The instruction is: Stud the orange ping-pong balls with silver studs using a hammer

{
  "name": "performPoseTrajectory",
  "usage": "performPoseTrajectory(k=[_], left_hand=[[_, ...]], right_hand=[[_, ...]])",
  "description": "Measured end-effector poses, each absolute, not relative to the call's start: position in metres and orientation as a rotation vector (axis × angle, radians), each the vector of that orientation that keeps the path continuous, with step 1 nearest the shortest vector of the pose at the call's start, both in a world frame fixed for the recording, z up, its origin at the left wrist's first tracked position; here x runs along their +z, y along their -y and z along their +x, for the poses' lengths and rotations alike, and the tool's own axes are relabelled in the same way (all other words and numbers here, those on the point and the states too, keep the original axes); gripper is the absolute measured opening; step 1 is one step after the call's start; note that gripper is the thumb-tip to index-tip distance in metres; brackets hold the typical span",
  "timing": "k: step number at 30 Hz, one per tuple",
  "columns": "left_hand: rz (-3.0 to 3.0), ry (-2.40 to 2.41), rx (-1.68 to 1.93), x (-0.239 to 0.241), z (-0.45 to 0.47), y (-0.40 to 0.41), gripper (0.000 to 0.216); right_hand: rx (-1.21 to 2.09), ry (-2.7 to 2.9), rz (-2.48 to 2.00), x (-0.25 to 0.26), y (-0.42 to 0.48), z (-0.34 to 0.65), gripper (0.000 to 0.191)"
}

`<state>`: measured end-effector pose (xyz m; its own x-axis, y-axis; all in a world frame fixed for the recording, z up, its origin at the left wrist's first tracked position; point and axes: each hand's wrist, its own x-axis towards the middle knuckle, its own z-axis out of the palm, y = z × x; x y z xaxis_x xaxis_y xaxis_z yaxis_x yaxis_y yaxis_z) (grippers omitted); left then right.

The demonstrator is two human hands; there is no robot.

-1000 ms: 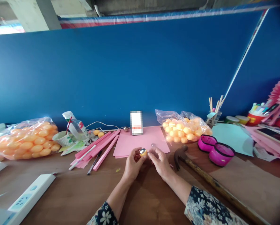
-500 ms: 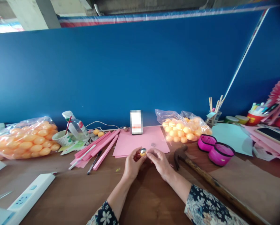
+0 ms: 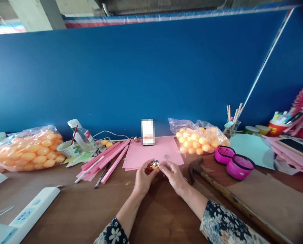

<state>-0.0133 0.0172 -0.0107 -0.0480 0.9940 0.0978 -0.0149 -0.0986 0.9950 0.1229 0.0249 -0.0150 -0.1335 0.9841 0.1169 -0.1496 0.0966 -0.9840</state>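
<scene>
Between my hands, above the front edge of the pink paper (image 3: 151,152), is a small ball with a shiny silver top and a yellow-orange lower part (image 3: 155,164). The fingers and thumb of my left hand (image 3: 144,176) are closed around its left side. From the right, the thumb and fingertips of my right hand (image 3: 174,176) are pinched together at the ball's edge. Whether the silver is foil or a metal cap, I cannot tell. A small clear, crinkled piece (image 3: 166,156) lies on the pink paper just behind my right hand.
A claw hammer (image 3: 217,184) lies right of my right arm, near magenta cuffs (image 3: 240,166). Bags of orange balls stand left (image 3: 30,152) and right (image 3: 199,140). Pink strips (image 3: 113,159), a phone with a blurred screen (image 3: 148,132) and a power strip (image 3: 34,211) are around.
Both hands stay nearly still, holding the ball in the same place. The whole view shifts very slightly.
</scene>
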Motion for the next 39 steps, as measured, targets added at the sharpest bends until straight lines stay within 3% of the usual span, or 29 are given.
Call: performPoseTrajectory(k=[39], left_hand=[[1.171, -1.117, 1.344, -0.0108, -0.0132, -0.0175, 0.051]], right_hand=[[1.358, 1.243, -0.967, -0.0151, -0.025, 0.1243, 0.027]])
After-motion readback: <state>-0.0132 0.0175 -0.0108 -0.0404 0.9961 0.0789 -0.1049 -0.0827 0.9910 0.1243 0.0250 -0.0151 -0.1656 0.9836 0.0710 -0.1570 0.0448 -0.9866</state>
